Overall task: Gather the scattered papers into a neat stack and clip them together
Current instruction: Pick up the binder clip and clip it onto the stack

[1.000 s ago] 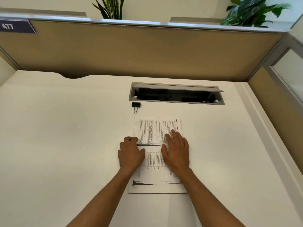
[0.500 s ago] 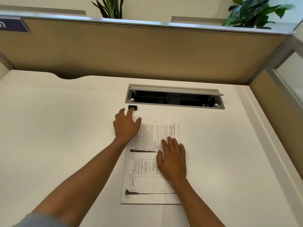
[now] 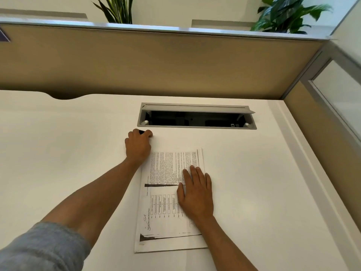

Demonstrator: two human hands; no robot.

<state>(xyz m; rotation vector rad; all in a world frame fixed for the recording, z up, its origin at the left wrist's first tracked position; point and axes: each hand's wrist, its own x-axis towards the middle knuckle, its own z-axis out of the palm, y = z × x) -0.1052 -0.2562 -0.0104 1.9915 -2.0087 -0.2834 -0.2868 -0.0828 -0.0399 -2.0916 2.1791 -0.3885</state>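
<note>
Just above centre of the frame, the left hand [image 3: 139, 146] is curled over the binder clip [image 3: 141, 131], w/ only a dark sliver of it showing between fingers and thumb. It looks pinched, but the clip is mostly hidden, so whether it's actually lifted off the desk [image 3: 58, 153] I can't tell. The clip sits just below the left end of the cable tray [image 3: 197, 127], up and left of the paper stack [image 3: 172, 200].

The stack lies in the lower centre, long axis running from the frame's bottom edge up toward the tray, sheets roughly squared but w/ edges slightly offset at the bottom. The right hand [image 3: 196, 194] is flat on its right half, fingers spread, pressing, not gripping.

Key relation: the stack's top-left corner is just beside the left wrist, so the clip hand is nearer; a short move down and right reaches that top edge.
</note>
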